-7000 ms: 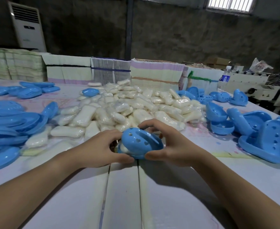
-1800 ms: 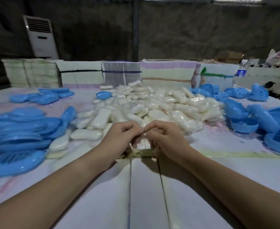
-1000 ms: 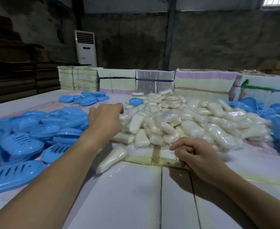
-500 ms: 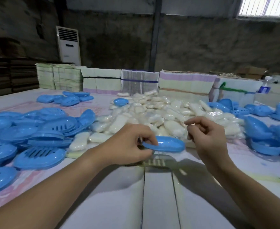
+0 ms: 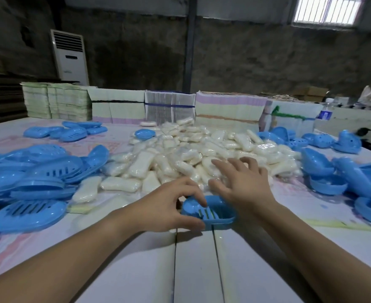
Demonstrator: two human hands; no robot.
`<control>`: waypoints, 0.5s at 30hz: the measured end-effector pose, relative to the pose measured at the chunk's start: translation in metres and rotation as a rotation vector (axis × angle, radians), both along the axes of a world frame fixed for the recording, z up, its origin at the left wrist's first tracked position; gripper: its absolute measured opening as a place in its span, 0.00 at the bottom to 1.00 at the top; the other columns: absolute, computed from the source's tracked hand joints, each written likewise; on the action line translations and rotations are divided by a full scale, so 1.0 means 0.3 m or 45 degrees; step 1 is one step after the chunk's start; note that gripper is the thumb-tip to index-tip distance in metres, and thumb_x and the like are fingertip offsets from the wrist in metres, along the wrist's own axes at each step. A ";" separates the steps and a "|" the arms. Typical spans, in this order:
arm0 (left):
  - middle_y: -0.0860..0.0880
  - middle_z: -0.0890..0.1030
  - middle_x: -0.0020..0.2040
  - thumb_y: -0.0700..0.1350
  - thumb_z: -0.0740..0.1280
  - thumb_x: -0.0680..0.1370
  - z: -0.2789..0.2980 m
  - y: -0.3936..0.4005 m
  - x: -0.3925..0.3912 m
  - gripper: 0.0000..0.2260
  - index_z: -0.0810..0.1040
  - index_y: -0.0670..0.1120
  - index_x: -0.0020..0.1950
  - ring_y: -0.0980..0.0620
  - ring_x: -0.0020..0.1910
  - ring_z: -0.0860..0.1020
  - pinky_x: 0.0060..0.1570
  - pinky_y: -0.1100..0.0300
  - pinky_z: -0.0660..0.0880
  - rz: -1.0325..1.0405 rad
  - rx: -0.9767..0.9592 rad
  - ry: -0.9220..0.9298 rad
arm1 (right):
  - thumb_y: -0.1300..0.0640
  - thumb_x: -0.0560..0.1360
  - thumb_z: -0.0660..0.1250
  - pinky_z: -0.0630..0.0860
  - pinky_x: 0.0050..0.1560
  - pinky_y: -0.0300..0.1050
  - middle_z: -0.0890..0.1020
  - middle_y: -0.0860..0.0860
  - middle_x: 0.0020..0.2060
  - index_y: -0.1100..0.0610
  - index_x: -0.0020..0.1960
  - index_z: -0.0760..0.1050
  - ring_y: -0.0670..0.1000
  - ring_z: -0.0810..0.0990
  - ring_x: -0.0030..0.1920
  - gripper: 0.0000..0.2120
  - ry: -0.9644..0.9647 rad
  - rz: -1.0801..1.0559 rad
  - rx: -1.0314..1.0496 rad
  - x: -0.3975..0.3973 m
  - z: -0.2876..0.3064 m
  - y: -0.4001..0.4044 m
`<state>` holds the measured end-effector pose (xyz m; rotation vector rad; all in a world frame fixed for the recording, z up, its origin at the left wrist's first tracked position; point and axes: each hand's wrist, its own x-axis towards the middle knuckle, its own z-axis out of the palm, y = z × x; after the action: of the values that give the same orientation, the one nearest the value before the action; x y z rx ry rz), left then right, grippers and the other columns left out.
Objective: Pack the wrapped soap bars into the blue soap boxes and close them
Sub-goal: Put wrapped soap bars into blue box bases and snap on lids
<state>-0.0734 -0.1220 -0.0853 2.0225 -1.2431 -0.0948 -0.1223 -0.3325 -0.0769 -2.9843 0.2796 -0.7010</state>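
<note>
Blue slotted soap-box half (image 5: pixel 210 209) lies open side up on the white table (image 5: pixel 193 265), pinched at its left end by the left hand (image 5: pixel 169 206), thumb under the near rim, fingers curled over the far rim; right hand (image 5: pixel 242 186) hovers just beyond and right of it, fingers spread and straight, holding nothing, tips over the near edge of the heap of wrapped soap bars (image 5: pixel 193 154); whether they touch the wrappers cannot be told; the right palm hides the box half's far right corner; left of the left fingers, a pile of slotted blue lids (image 5: pixel 33 178), with loose bars lying between it and the heap; right of the right fingers, deeper blue box halves (image 5: pixel 342 171) with round holes; a smaller cluster of blue pieces (image 5: pixel 70 131) far left; beyond the heap, a row of banded stacks of flat cartons (image 5: pixel 169 108); a water bottle (image 5: pixel 325 112) at far right; dark rough wall, white standing air conditioner (image 5: pixel 69 56), barred window (image 5: pixel 328 9) upper right.
</note>
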 end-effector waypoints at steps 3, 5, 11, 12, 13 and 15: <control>0.55 0.77 0.55 0.47 0.81 0.68 -0.004 -0.005 0.003 0.20 0.80 0.57 0.56 0.59 0.55 0.77 0.53 0.68 0.73 0.050 -0.025 0.056 | 0.34 0.75 0.56 0.60 0.63 0.55 0.72 0.45 0.70 0.38 0.69 0.65 0.54 0.60 0.70 0.23 -0.001 0.007 -0.037 0.021 0.001 0.009; 0.57 0.79 0.54 0.46 0.81 0.68 -0.008 -0.008 0.003 0.21 0.79 0.57 0.58 0.60 0.52 0.79 0.49 0.68 0.76 0.073 -0.033 0.153 | 0.34 0.74 0.58 0.61 0.60 0.54 0.76 0.44 0.65 0.40 0.64 0.69 0.53 0.63 0.67 0.20 -0.069 0.010 -0.006 0.024 0.006 0.011; 0.54 0.81 0.55 0.46 0.81 0.68 -0.007 -0.013 0.007 0.24 0.77 0.57 0.60 0.60 0.48 0.81 0.49 0.65 0.79 0.088 -0.023 0.279 | 0.44 0.73 0.63 0.61 0.55 0.51 0.79 0.45 0.48 0.43 0.57 0.72 0.54 0.67 0.61 0.13 -0.177 0.000 0.155 0.024 0.012 0.020; 0.54 0.81 0.55 0.46 0.81 0.68 -0.007 -0.013 0.008 0.24 0.76 0.57 0.60 0.59 0.50 0.81 0.51 0.63 0.79 0.088 -0.020 0.276 | 0.46 0.72 0.64 0.61 0.54 0.50 0.78 0.45 0.44 0.44 0.56 0.73 0.54 0.68 0.59 0.12 -0.182 0.019 0.230 0.019 0.021 0.019; 0.53 0.81 0.56 0.46 0.81 0.68 -0.007 -0.013 0.008 0.24 0.76 0.57 0.60 0.59 0.52 0.81 0.53 0.62 0.79 0.086 -0.017 0.275 | 0.47 0.72 0.65 0.62 0.54 0.50 0.76 0.45 0.42 0.44 0.55 0.74 0.54 0.69 0.59 0.12 -0.182 0.050 0.321 0.009 0.031 0.014; 0.53 0.81 0.57 0.46 0.81 0.68 -0.008 -0.013 0.008 0.25 0.76 0.57 0.61 0.59 0.53 0.80 0.54 0.62 0.78 0.082 -0.019 0.285 | 0.47 0.70 0.65 0.68 0.57 0.50 0.78 0.46 0.44 0.43 0.51 0.75 0.54 0.72 0.57 0.10 -0.175 0.141 0.504 -0.017 0.053 -0.005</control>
<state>-0.0711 -0.1258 -0.0877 1.9766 -1.0355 -0.2725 -0.1273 -0.3338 -0.0610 -2.5444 0.2133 -0.7363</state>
